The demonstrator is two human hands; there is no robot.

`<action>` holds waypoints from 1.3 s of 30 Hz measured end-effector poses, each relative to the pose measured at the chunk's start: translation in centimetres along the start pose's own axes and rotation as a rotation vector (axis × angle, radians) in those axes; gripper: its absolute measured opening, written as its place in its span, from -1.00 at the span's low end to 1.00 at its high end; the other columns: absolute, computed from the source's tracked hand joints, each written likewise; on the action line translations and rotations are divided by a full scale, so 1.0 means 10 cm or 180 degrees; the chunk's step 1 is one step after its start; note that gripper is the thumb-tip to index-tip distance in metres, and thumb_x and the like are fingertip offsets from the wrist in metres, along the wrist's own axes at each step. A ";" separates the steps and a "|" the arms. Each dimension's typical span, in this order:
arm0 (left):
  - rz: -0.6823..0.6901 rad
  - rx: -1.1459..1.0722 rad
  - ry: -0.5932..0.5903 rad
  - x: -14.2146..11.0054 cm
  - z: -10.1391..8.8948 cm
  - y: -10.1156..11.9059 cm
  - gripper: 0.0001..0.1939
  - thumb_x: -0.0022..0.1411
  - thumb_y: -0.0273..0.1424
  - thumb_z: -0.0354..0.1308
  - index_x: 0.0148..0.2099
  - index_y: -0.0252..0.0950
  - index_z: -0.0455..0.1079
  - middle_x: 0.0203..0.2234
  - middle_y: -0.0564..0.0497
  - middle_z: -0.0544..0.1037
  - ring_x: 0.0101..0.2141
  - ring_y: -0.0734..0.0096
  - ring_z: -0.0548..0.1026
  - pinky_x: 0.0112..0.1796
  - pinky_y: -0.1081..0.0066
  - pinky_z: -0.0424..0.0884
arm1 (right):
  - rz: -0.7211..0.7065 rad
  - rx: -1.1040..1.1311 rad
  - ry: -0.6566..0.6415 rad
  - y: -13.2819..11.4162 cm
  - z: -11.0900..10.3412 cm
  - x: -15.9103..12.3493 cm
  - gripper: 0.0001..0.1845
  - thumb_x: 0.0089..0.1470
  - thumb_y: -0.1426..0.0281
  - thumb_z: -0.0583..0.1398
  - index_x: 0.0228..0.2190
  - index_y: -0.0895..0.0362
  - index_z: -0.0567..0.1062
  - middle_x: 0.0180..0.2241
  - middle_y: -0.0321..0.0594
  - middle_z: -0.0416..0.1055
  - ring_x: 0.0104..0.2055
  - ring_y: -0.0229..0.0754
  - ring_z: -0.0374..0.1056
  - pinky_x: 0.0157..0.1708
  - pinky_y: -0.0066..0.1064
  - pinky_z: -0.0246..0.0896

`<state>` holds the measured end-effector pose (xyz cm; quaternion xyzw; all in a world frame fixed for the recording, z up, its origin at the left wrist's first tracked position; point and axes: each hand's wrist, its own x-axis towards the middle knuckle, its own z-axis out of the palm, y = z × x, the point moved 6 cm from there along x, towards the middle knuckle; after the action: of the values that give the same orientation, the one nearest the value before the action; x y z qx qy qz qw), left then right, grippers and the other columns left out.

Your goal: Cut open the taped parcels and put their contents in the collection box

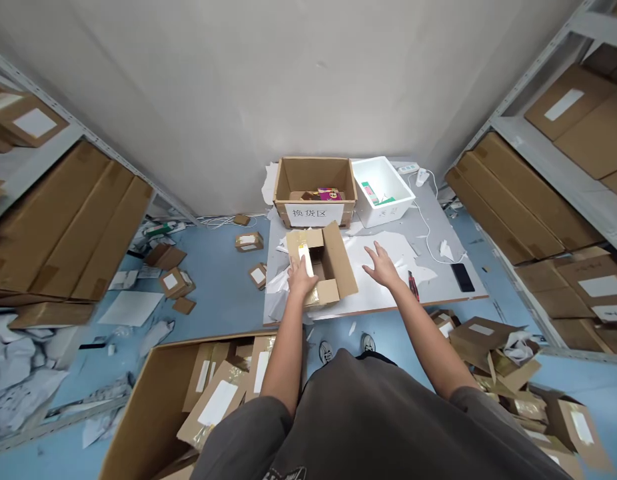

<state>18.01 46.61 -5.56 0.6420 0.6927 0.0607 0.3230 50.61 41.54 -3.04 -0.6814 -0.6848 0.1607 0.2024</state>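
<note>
An opened cardboard box (341, 260) sits near the front of the table, its flaps folded outward and a white label on the left one. My left hand (302, 280) holds the box's left side, thumb toward the opening and fingers over the labelled flap. The part of the inside that shows is bare brown cardboard; the rest is in shadow. Apart from the box, my right hand (382, 265) hovers above white paper (388, 241) with its fingers spread and nothing in them. A red and black utility knife (413, 285) lies just right of that hand.
Behind the box stand a larger carton (283, 193) with small packages and a white bin (381, 215). A phone (462, 277) lies at the table's right. Big carton (138, 407) of parcels at lower left; discarded boxes (488, 333) at lower right. Loaded shelves flank both sides.
</note>
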 end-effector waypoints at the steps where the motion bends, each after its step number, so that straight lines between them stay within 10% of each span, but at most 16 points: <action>1: -0.0014 0.0040 0.0031 -0.03 0.01 0.01 0.15 0.10 -0.20 0.43 0.62 -0.12 -0.03 0.62 -0.25 -0.28 0.47 -0.51 0.10 0.32 -0.25 0.26 | 0.0040 0.0013 0.0026 0.10 -0.01 -0.07 -0.25 0.22 0.27 0.33 0.39 0.04 0.37 0.53 0.12 0.01 0.52 0.30 0.03 0.39 0.26 0.13; 13: 0.0326 0.0356 0.0447 -0.42 0.32 0.10 0.03 0.11 -0.38 0.36 0.59 -0.24 0.10 0.62 -0.21 -0.20 0.51 -0.35 0.05 0.42 -0.15 0.18 | 0.1161 -0.0024 0.0075 2.43 -0.03 -1.08 -0.27 0.21 0.26 0.24 0.37 0.15 0.40 0.41 0.14 0.26 0.44 0.25 0.17 0.39 0.10 0.16; 21: 0.0629 0.0589 0.0500 -0.45 0.53 0.12 0.00 0.10 -0.38 0.30 0.57 -0.19 0.15 0.61 -0.14 -0.13 0.51 -0.28 0.06 0.45 -0.12 0.15 | 0.2190 -0.0067 -0.0601 3.72 0.63 -1.46 -0.49 0.32 0.26 0.17 0.18 0.25 0.54 0.07 0.17 0.58 0.14 0.12 0.48 0.13 -0.18 0.32; 29: 0.0604 0.0692 0.0544 -0.50 0.52 0.14 0.00 0.06 -0.45 0.31 0.56 -0.20 0.18 0.61 -0.14 -0.10 0.52 -0.22 0.05 0.45 -0.08 0.14 | 0.2728 0.0116 -0.0674 3.89 1.05 -1.33 -0.55 0.10 0.24 0.36 -0.04 0.23 0.54 -0.14 0.13 0.63 -0.07 0.12 0.57 -0.15 -0.27 0.35; 35: 0.0524 0.0504 0.0512 -0.45 0.45 0.10 0.03 0.08 -0.44 0.30 0.59 -0.26 0.11 0.60 -0.20 -0.09 0.50 -0.22 0.10 0.42 -0.04 0.21 | 0.2693 0.0388 -0.0092 3.61 0.61 -1.17 -0.69 0.00 0.34 0.34 -0.18 0.11 0.46 -0.19 0.07 0.63 -0.03 0.14 0.57 -0.04 -0.21 0.39; 39: 0.0537 0.0497 0.0583 -0.44 0.49 0.14 0.00 0.17 -0.33 0.30 0.60 -0.33 0.07 0.58 -0.30 0.00 0.45 -0.31 0.19 0.38 -0.12 0.24 | 0.2509 0.1725 0.0644 2.95 0.22 -0.91 -0.52 -0.04 0.17 0.38 -0.15 0.04 0.35 -0.24 -0.10 0.63 -0.16 0.04 0.58 -0.14 -0.22 0.46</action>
<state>21.61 41.14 -7.06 0.7128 0.6655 0.0919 0.2013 75.04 33.14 -20.16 -0.8238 -0.2851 0.3305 0.3618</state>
